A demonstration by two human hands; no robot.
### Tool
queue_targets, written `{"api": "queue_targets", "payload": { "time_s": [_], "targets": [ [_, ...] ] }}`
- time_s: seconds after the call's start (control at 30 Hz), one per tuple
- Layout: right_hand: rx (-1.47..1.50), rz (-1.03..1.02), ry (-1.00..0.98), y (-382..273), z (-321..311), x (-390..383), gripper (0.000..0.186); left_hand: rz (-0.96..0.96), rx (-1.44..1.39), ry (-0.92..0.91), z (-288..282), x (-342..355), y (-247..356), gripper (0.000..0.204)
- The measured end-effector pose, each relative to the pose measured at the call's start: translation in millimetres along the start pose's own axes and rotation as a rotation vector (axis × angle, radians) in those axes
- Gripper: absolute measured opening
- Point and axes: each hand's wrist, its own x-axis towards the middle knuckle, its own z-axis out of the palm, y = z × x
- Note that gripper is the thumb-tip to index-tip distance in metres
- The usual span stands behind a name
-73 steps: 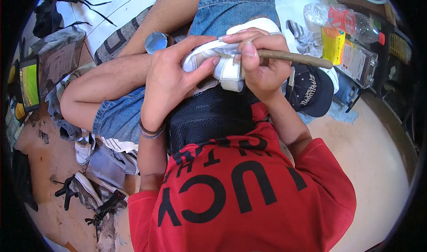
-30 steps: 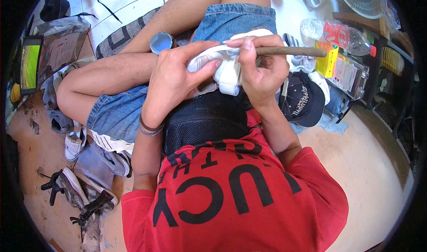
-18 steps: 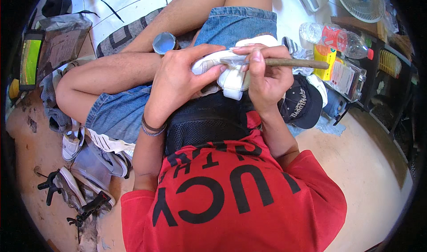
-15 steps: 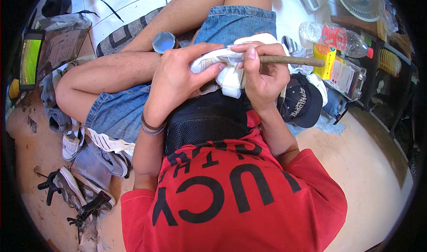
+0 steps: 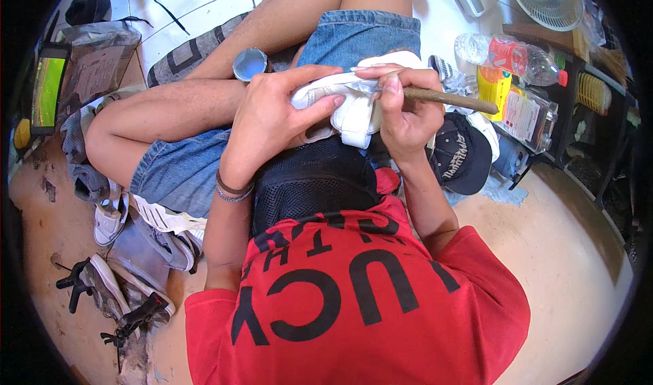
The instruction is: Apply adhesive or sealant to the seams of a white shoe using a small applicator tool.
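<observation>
A white shoe (image 5: pixel 356 125) with a wide strap lies over my lap, held tilted in my left hand (image 5: pixel 271 123), whose thumb presses on its side and fingers curl over the upper edge. My right hand (image 5: pixel 408 120) grips a wooden-handled tool (image 5: pixel 459 101) like a pen, with the handle sticking out to the right and the tip at the shoe's seam, largely hidden by fingers. Just beyond my left hand stands an open container with pale blue-grey inside (image 5: pixel 249 65).
Several shoes (image 5: pixel 109 218) and black clamps (image 5: pixel 81 283) lie at my left. A phone-like screen (image 5: pixel 47 89) stands upper left. At right are a black cap (image 5: pixel 456 160), plastic bottle (image 5: pixel 507 58), yellow package (image 5: pixel 495 82), dark rack (image 5: pixel 585 133) and white fan (image 5: pixel 544 1).
The view has shifted slightly, showing more of the fan. The tool's handle has changed angle a little in my right hand. Both hands keep their hold on shoe and tool.
</observation>
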Motion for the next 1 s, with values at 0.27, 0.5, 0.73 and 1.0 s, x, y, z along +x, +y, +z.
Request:
{"api": "queue_targets", "payload": {
  "time_s": [0.27,0.5,0.73,1.0],
  "targets": [
    [0.065,-0.058,0.033,3,-2,0,0.01,0.013,0.015,0.007,1,-1,0,0.034],
    [0.08,0.136,0.043,-8,7,-5,0.009,0.015,0.015,0.014,0,-2,0,0.033],
    [0.042,0.148,0.045,-9,9,-4,0.008,0.001,0.001,0.03,1,-3,0,0.033],
    [0.1,0.187,0.092,-12,10,-4,0.009,0.022,0.025,0.035,2,-3,0,0.033]
  ]
}}
